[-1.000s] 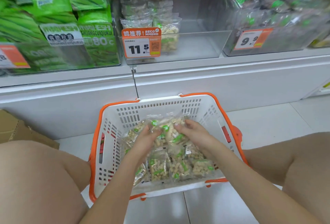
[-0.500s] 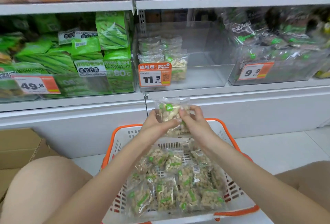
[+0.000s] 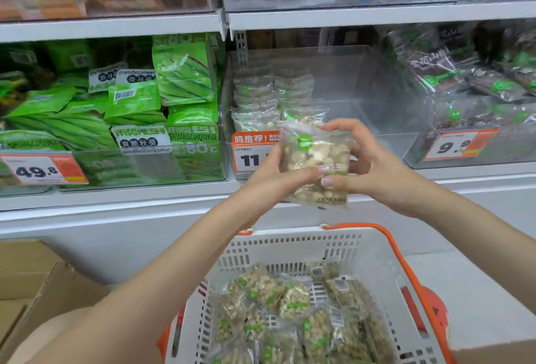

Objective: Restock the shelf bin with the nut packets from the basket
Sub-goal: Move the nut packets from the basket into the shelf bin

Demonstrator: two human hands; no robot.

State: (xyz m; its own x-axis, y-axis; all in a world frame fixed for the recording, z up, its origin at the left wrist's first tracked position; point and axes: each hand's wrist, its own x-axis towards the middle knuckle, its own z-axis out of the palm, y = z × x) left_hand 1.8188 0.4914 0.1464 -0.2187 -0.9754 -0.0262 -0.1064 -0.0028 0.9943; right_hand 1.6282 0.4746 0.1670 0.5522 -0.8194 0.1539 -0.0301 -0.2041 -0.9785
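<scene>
**Obs 1:** At the shelf front, head view: both hands hold one nut packet [image 3: 314, 160] upright, just in front of the clear shelf bin [image 3: 348, 96]. Left hand [image 3: 278, 178] grips the left edge, thumb across the face. Right hand [image 3: 374, 169] pinches the right side, fingers [image 3: 333, 181] curled onto the lower front.

**Obs 2:** Bin contents?

**Obs 1:** A few packets stacked at its left; right part bare. Basket [image 3: 290, 244] sits near, below the hands, many packets [image 3: 293, 300] left inside. Price tag [image 3: 252, 152] partly hidden behind the held packet.

**Obs 2:** Risks?

**Obs 1:** My guess: slick film could slip from a loose pinch and drop short of the bin. The packet may catch the front lip, or topple the leaning stack when pushed in.
</scene>
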